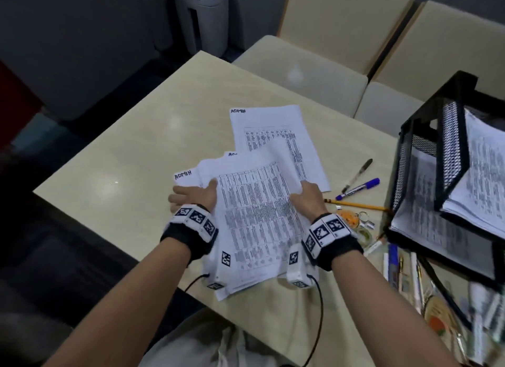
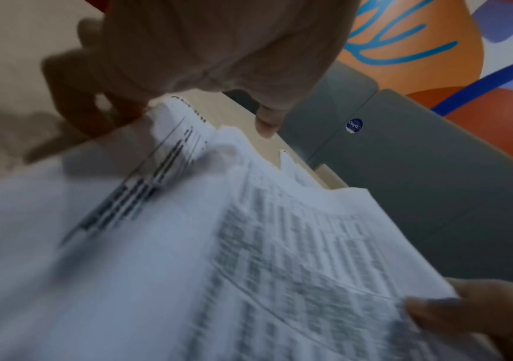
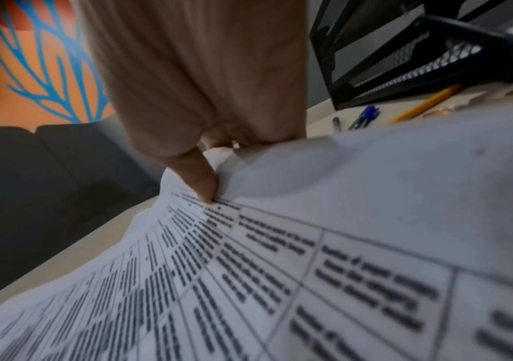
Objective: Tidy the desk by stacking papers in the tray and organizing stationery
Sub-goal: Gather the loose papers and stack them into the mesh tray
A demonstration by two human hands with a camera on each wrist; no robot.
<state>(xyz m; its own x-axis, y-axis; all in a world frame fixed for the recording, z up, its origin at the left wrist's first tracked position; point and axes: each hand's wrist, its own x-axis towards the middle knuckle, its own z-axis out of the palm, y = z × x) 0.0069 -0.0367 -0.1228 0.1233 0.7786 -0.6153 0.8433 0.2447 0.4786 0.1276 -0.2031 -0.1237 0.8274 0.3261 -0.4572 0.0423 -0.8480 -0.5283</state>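
A sheaf of printed table sheets (image 1: 257, 216) is held just above the beige table (image 1: 131, 148) in front of me. My left hand (image 1: 196, 194) holds its left edge, with the thumb (image 2: 267, 122) over the top sheet and the fingers (image 2: 73, 80) down beside the lower sheets. My right hand (image 1: 303, 194) pinches the right edge; its thumb (image 3: 202, 180) presses on the printed side (image 3: 279, 268). One more printed sheet (image 1: 273, 126) lies flat farther back. A black mesh paper tray (image 1: 451, 137) with papers in its tiers stands at the right.
Between the sheaf and the tray lie a black pen (image 1: 358, 174), a blue marker (image 1: 358, 188), a yellow pencil (image 1: 358, 205) and an orange keychain (image 1: 352, 217). More pens and cards (image 1: 404, 273) lie by the tray's near side. Beige chairs (image 1: 300, 74) stand behind the table.
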